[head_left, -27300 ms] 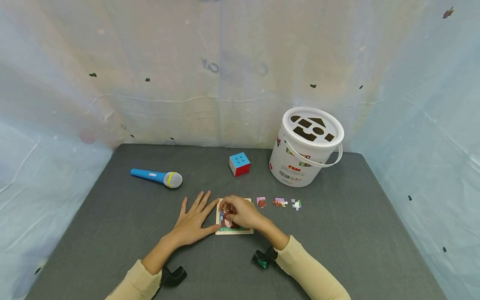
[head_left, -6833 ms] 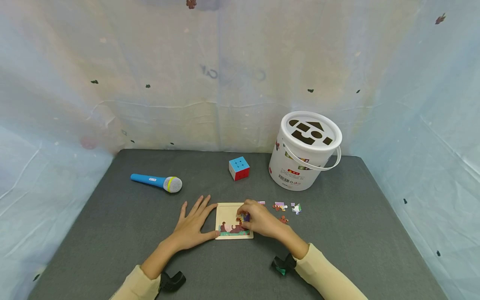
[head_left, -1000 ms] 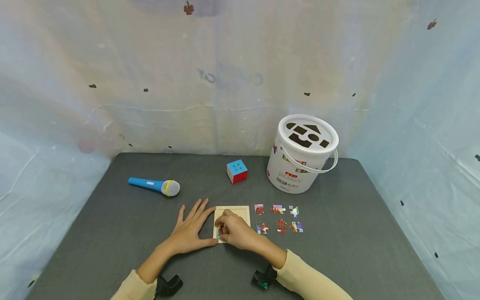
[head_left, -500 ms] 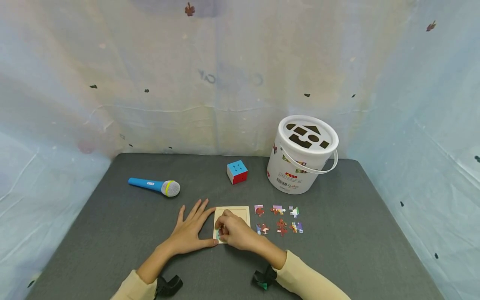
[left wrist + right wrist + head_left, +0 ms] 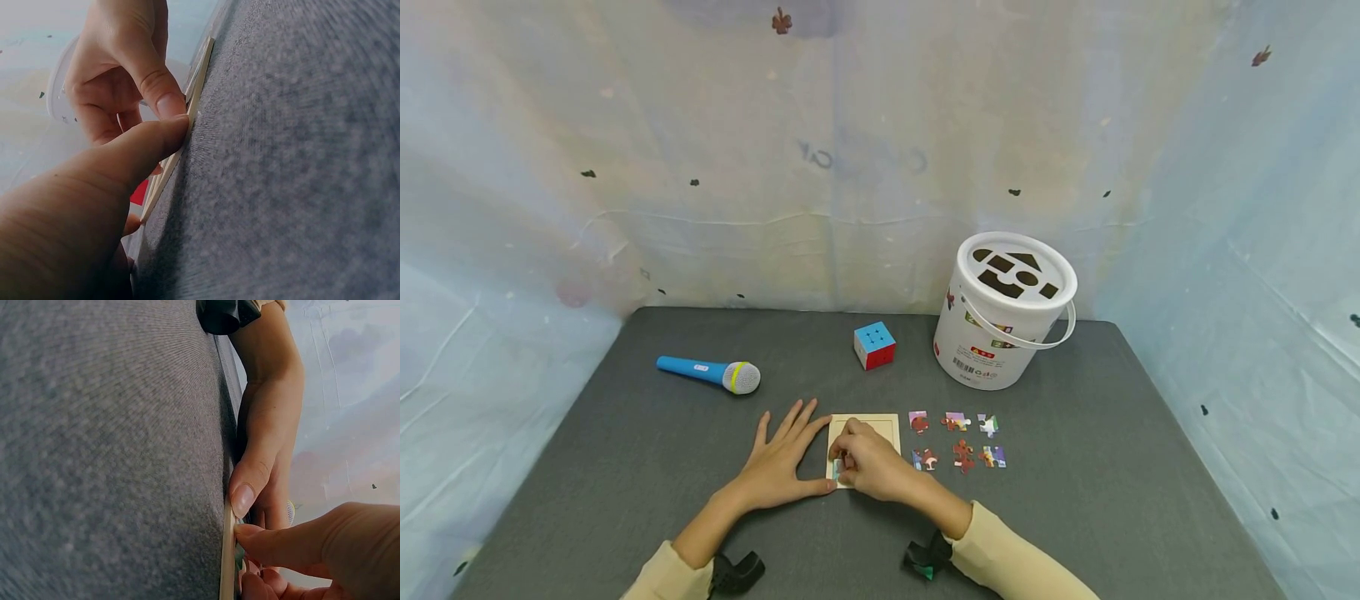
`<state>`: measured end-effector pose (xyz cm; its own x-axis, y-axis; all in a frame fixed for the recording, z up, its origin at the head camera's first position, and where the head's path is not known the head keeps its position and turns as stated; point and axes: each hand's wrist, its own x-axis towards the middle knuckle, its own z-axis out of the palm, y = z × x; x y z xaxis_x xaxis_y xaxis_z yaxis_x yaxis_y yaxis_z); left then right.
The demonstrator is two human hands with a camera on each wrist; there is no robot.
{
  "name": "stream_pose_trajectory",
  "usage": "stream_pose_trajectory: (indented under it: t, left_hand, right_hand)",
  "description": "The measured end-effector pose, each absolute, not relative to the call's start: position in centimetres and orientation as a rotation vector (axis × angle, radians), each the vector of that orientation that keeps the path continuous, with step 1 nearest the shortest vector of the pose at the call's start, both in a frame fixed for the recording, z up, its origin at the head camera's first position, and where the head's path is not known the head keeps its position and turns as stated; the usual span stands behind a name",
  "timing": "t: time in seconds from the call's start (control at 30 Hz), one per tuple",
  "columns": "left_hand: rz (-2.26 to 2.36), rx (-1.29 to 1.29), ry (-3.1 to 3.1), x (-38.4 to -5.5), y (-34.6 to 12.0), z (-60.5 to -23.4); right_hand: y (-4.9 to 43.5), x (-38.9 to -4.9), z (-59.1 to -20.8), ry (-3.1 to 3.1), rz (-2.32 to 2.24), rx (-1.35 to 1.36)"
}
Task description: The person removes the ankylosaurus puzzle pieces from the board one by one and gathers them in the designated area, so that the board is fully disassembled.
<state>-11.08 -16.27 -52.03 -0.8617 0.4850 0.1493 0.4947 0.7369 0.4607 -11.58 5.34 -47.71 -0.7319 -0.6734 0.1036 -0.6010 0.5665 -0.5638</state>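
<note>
A square wooden puzzle tray [image 5: 889,422] lies on the grey table, its upper part bare wood. My left hand [image 5: 775,467] is spread flat beside it, thumb and forefinger touching its left edge. In the tray's lower-left corner my right hand [image 5: 872,460] pinches a puzzle piece [image 5: 838,468], of which a teal bit shows; the fingers hide the rest. The right wrist view shows the thumb and fingertips at this greenish piece [image 5: 239,555] next to the tray's rim [image 5: 227,562]. Right of the tray, loose puzzle pieces [image 5: 963,455] lie in two rows.
A blue toy microphone [image 5: 707,371] lies at the left. Behind the tray sits a puzzle cube [image 5: 874,346]. A white bucket [image 5: 1000,325] with shape cutouts in its lid stands at the back right, near the hanging sheet [image 5: 880,167].
Since the oldest frame, most of the picture has left the tray and more pieces lie in rows at its right. Over the last second the hands have barely moved.
</note>
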Motion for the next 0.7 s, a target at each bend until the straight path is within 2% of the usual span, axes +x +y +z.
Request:
stream_pose_trajectory:
  t: [0.4, 0.7]
  left_hand:
    - [-0.794, -0.822, -2.917, -11.07, -16.23, -51.99]
    - [-0.797, -0.822, -2.926, -11.2, -16.32, -52.29]
  right_hand:
    - [5.45, -11.42, -47.68, 2.649, -0.903, -1.087]
    - [5.78, -11.43, -48.01, 2.629, -1.006, -1.194]
